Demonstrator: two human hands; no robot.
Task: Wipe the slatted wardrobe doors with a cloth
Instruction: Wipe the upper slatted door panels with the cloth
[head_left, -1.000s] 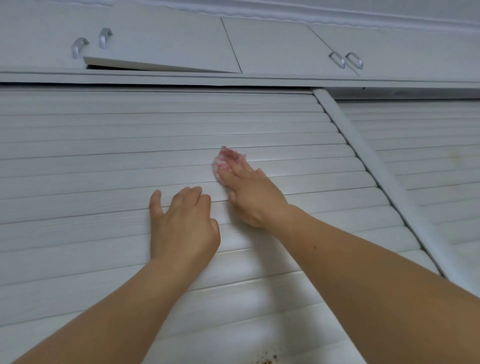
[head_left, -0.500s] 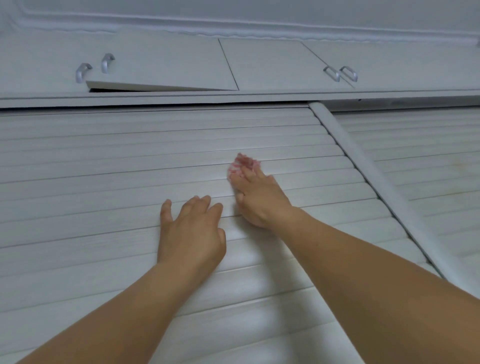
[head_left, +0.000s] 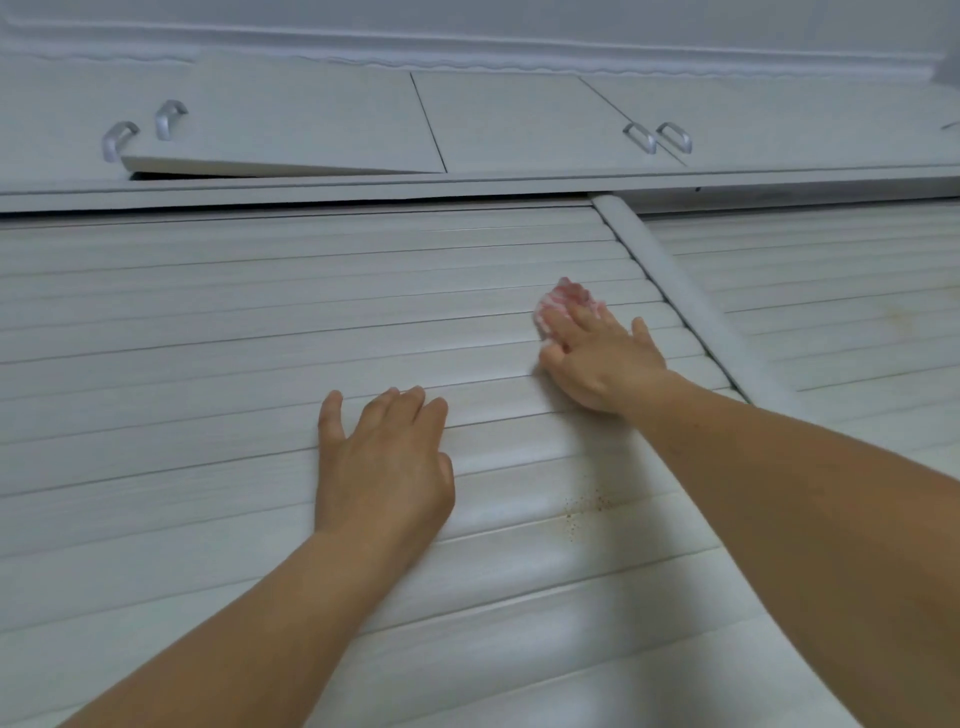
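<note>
While the left hand lies flat and spread on the wardrobe door, bracing it, the right hand presses a pink cloth against a slat higher up, fingers laid over it. That hand sits close to the upright post on its right. Since the slats run sideways, the long unwiped stretch lies to the left, so I'd guess the wiping goes that way.
</note>
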